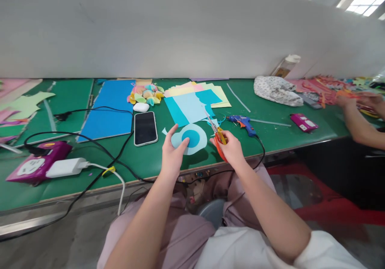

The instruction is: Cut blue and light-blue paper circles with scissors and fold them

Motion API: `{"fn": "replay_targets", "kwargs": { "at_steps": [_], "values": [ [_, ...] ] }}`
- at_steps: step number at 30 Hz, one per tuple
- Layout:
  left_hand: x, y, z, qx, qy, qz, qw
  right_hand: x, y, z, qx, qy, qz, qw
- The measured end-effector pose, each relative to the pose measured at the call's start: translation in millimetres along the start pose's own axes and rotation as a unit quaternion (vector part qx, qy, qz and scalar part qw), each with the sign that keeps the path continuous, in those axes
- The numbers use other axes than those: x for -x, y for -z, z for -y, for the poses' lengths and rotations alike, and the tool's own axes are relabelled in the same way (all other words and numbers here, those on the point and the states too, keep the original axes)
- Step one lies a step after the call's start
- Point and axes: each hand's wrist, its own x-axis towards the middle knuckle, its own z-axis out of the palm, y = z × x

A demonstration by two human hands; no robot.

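My left hand [174,150] holds a light blue paper piece [201,132] by its left side, with the thumb on a darker teal paper circle [194,139] at its middle. Just right of the paper, my right hand [230,146] grips scissors [220,137] with orange and yellow handles, the blades pointing away from me. Behind both hands lie light blue [189,106] and teal [174,110] paper sheets, over pale yellow sheets [225,99]. A blue glue gun [245,124] rests on the table right of the scissors.
On the green table [240,140] are a phone [145,128], white case [141,107], blue board [108,108], colourful paper petals [148,94] and a cloth bundle [275,90]. A purple power strip [42,162] and cables lie left. Another person's hands [345,100] work at far right.
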Motion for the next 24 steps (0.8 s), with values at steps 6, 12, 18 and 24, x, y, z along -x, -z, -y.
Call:
{"fn": "replay_targets", "kwargs": {
  "at_steps": [6,12,18,24],
  "values": [
    [0.4,-1.5,1.5,-0.015,-0.011,-0.013,1.000,-1.7,-3.5,-19.4,0.053,0.048,-0.039,0.997],
    [4.1,-2.1,-3.0,-0.018,-0.016,-0.026,0.999,2.6,-7.5,-25.9,0.024,0.058,-0.048,0.997],
    [3.5,-1.8,-2.0,0.039,0.023,-0.041,0.998,7.2,1.8,-25.4,-0.095,-0.025,-0.053,0.994],
    [1.8,-9.5,-5.2,0.124,0.083,-0.073,0.986,35.2,2.7,-4.8,-0.222,-0.075,0.043,0.971]
  ]
}}
